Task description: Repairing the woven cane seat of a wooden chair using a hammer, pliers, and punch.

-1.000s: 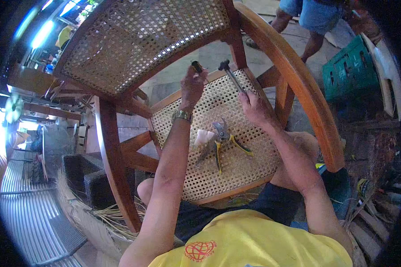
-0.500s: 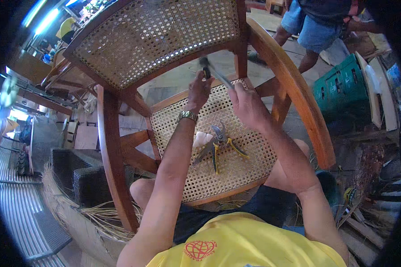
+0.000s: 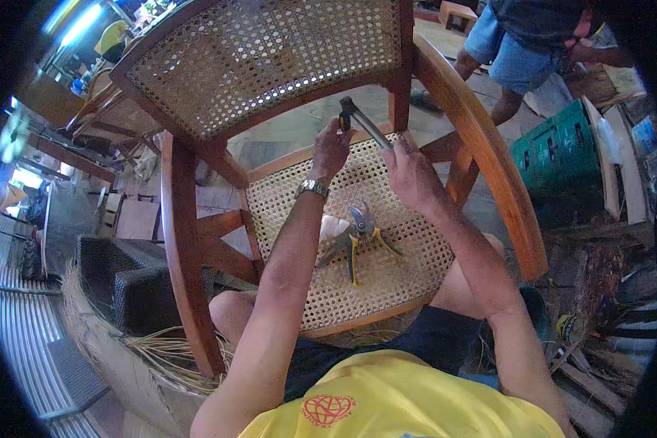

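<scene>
Compared with one second earlier, the hammer (image 3: 376, 134) is no longer standing apart from the small dark-handled tool (image 3: 344, 123); its head is now lining up at the tool's top end, and actual contact cannot be told. Head view, clock centred on the caned seat (image 3: 277, 215): the left hand (image 3: 331, 151) is working near 12 o'clock, its fingers clamping around the tool, whose lower end is being hidden. At between 1 and 2 o'clock, the right hand (image 3: 414, 177) is closing its fingers around the hammer handle. Pruning shears (image 3: 363, 228) are lying near the centre, a white lump (image 3: 332, 228) resting at their 9 o'clock. Between 2 and 3 o'clock, a green crate (image 3: 558, 157) is standing beyond the armrest (image 3: 482, 146).
</scene>
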Tool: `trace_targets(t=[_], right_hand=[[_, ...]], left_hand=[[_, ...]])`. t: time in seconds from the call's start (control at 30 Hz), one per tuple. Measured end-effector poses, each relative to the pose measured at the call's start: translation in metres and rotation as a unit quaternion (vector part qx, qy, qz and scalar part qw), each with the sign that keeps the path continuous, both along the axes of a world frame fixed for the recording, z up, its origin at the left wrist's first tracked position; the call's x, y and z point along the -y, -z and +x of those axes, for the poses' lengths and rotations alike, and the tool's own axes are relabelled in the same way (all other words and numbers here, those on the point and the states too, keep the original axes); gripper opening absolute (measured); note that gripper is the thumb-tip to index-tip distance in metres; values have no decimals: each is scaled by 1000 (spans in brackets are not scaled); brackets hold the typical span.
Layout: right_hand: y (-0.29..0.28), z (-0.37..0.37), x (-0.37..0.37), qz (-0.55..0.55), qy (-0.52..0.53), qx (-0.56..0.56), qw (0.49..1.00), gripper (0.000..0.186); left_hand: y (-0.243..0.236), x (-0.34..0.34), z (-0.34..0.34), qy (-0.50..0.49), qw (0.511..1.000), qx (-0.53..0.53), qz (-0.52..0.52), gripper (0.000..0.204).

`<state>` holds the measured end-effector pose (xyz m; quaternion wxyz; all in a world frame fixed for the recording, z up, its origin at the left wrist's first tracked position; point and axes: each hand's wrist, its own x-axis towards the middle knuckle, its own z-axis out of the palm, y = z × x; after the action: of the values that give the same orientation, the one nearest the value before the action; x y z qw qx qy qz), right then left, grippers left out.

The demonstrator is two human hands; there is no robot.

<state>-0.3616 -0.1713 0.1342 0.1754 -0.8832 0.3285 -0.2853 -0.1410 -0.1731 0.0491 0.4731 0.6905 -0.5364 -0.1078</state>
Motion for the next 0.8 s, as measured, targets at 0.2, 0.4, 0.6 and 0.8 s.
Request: trace_targets(t=[0.2, 0.4, 0.6, 0.8], right_hand=[[20, 0, 14, 47, 5, 8, 999, 33], [62, -27, 38, 160, 42, 38, 985, 35], [107, -65, 28, 263, 97, -27, 960, 36], [99, -42, 34, 258, 63, 66, 962, 41]], left_hand=[[6, 2, -3, -2, 999, -10, -45, 26], [3, 2, 1, 26, 999, -35, -21, 24], [16, 18, -51, -187, 982, -3, -40, 25], [17, 20, -49, -190, 978, -22, -80, 27]])
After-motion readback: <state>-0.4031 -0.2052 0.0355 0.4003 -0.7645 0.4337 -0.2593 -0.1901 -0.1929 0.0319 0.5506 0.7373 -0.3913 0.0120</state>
